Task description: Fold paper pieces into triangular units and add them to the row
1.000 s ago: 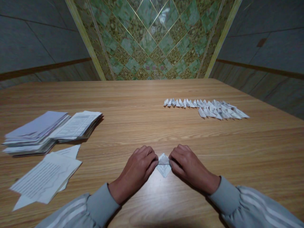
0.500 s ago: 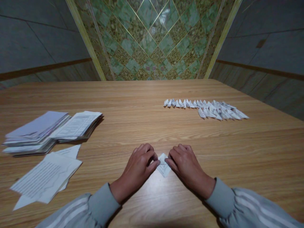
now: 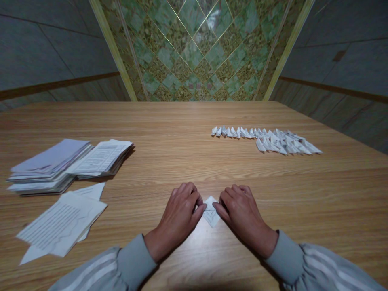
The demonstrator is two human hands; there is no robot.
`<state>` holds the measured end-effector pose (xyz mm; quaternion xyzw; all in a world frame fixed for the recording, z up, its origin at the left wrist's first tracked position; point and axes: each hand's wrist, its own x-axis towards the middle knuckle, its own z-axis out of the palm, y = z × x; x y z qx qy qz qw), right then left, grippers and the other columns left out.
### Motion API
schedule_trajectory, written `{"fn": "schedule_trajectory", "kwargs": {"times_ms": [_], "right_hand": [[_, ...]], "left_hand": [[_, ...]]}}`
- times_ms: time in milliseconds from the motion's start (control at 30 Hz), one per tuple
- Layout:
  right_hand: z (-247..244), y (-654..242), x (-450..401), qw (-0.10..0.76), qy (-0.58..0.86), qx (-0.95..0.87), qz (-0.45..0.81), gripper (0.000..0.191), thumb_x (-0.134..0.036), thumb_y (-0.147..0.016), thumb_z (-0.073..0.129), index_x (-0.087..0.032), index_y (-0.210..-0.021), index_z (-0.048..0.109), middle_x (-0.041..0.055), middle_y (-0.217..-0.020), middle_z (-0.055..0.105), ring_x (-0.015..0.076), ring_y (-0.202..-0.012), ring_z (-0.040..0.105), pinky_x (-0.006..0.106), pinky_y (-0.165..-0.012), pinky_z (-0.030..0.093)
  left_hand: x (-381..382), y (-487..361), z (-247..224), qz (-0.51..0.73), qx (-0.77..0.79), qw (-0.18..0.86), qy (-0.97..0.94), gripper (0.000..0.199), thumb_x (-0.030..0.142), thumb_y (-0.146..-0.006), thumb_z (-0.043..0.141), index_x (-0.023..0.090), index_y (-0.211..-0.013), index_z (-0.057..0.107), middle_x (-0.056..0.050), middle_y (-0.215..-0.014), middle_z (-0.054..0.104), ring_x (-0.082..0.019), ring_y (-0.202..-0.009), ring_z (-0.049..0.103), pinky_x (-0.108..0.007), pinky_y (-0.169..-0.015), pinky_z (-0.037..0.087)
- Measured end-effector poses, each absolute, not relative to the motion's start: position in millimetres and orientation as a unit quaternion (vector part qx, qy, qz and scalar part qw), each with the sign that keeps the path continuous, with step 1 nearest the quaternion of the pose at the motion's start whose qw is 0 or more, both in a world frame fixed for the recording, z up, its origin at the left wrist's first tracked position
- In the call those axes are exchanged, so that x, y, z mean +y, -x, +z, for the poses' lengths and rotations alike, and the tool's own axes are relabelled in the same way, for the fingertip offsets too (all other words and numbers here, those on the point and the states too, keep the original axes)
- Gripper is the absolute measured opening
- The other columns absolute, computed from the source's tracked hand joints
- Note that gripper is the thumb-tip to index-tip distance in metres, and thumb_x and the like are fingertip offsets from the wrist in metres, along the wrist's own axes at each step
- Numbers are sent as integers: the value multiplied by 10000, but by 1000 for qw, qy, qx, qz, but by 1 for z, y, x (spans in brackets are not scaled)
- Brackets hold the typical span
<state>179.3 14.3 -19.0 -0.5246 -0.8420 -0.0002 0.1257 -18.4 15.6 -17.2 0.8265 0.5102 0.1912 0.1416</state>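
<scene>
A small folded piece of paper point(image 3: 211, 212), diamond-shaped with faint writing on it, lies on the table between my hands. My left hand point(image 3: 182, 214) pinches its left corner between thumb and curled fingers. On the opposite corner, my right hand point(image 3: 241, 214) has a like pinch, the thumb lying on top of the paper. The fingertips beneath and behind the paper are partly hidden. Both wrists rest low over the wooden table point(image 3: 194, 258).
Rows of small folded paper pieces point(image 3: 273, 140) stand at the far right. To the left sit two stacks of paper point(image 3: 51, 157), touching each other, and nearer me several loose printed sheets point(image 3: 63, 222) overlap. A tiled wall point(image 3: 194, 52) rises beyond the table's far edge.
The view has shifted slightly, so everything sits a little further right. Both hands keep hold of the folded paper; its upper part looks flatter now.
</scene>
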Motion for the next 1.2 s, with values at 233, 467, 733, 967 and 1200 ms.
{"fn": "schedule_trajectory", "kwargs": {"times_ms": [233,467,733,967,1200], "right_hand": [[-18,-180,15,114,545,-830,4,177,-296,-925,680,-180,-792,675,60,-807,689,262,-858,601,397,-808,319],[-19,-185,16,156,505,-849,5,101,-243,-887,740,-186,-908,659,37,-860,680,234,-843,578,357,-756,331],[-16,-189,13,184,344,-921,-21,48,-233,-923,697,-222,-969,705,12,-863,684,205,-850,516,384,-871,331],[-12,-191,12,159,351,-923,10,95,-218,-963,629,-221,-1009,712,35,-898,674,206,-856,500,383,-860,338],[-12,-191,11,156,362,-916,67,134,-218,-984,565,-212,-995,699,56,-943,646,222,-903,503,372,-833,355]], "left_hand": [[15,19,-21,197,529,155,-811,109,221,-897,650,201,-817,579,-26,-888,596,-235,-888,543,-368,-771,372],[17,23,-21,210,510,195,-811,101,229,-926,628,203,-851,565,-8,-879,607,-222,-882,552,-361,-780,356],[19,26,-19,215,514,214,-802,69,204,-913,639,197,-863,592,-12,-888,632,-226,-891,573,-360,-791,365],[24,37,-19,218,468,193,-834,36,215,-913,671,220,-944,653,-18,-945,657,-232,-935,582,-358,-815,383],[20,31,-22,227,439,177,-851,83,269,-962,617,205,-972,670,-48,-958,641,-238,-936,567,-366,-813,408]]}}
